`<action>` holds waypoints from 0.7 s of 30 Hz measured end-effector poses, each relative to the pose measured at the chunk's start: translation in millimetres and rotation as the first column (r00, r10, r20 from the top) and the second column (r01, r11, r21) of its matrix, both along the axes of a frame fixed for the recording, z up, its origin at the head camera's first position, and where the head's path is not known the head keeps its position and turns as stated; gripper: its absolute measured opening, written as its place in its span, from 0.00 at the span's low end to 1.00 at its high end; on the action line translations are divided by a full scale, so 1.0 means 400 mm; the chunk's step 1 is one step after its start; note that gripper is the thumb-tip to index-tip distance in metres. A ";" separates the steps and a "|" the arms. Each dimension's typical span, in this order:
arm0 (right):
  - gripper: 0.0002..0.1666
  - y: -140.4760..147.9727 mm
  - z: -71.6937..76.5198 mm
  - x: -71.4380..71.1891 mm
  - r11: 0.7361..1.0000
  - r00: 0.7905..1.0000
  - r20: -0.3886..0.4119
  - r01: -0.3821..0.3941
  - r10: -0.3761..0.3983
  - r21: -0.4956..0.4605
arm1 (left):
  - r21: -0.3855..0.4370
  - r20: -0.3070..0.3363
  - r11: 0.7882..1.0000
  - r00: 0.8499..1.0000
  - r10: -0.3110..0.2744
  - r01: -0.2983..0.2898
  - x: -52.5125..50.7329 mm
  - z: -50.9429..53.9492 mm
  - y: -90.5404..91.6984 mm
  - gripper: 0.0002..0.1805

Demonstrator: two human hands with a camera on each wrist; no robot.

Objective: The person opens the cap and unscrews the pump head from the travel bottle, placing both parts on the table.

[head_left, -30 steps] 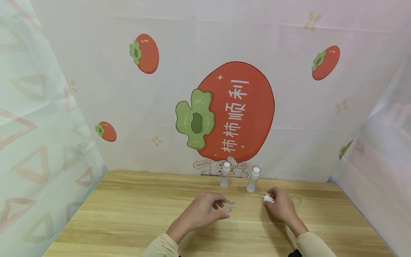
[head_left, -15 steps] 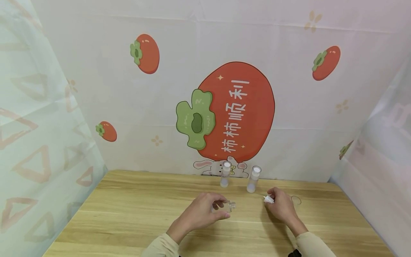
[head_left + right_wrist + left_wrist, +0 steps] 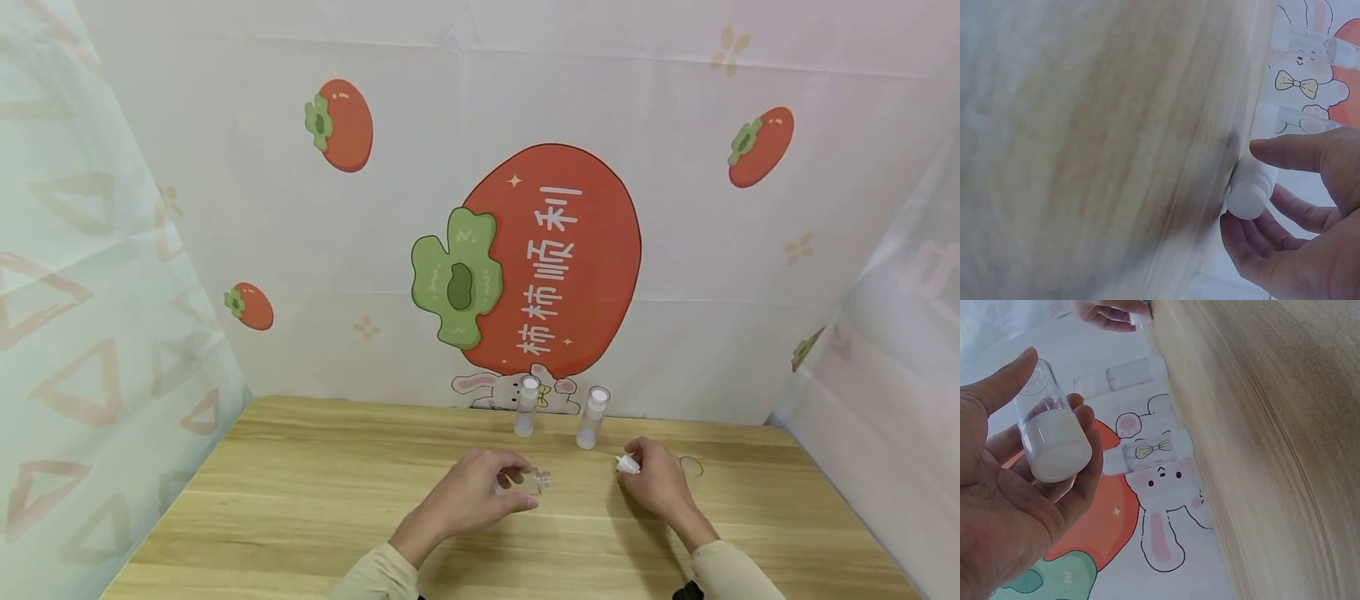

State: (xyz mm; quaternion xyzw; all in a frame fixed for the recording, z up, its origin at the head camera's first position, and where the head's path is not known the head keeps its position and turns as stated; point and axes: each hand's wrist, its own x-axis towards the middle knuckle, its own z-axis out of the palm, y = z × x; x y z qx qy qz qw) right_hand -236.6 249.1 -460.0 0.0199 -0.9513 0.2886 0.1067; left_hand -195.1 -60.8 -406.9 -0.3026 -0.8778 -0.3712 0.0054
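My left hand (image 3: 474, 492) holds a small clear bottle (image 3: 534, 482) tilted on its side, its bare threaded neck pointing right. In the left wrist view the bottle's white base (image 3: 1057, 447) faces the camera, with the thumb and curled fingers around the body. Off to the right, my right hand (image 3: 660, 479) pinches a white pump top (image 3: 628, 465) low over the table. The right wrist view shows the round white end of this pump top (image 3: 1247, 199) between thumb and fingers. A gap separates bottle and pump top.
Two similar capped bottles stand upright at the back, one left (image 3: 525, 412) and one right (image 3: 590, 423), near the printed backdrop (image 3: 390, 208). A clear round-rimmed piece (image 3: 692, 467) lies on the wooden table (image 3: 315, 483), right of my right hand.
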 end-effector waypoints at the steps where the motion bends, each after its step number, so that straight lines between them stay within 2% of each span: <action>1: 0.22 0.000 0.001 0.001 1.000 1.000 0.002 0.000 0.000 -0.001 | -0.001 0.005 1.000 1.000 0.001 -0.001 0.000 0.001 0.001 0.20; 10: 0.24 -0.003 0.014 0.004 1.000 1.000 0.028 0.007 -0.007 0.000 | 0.003 -0.003 1.000 1.000 -0.001 0.001 0.000 0.001 0.003 0.18; 21: 0.23 -0.011 0.034 0.022 1.000 1.000 -0.002 -0.016 0.016 -0.001 | 0.008 0.005 1.000 1.000 -0.006 0.006 0.000 0.001 0.010 0.21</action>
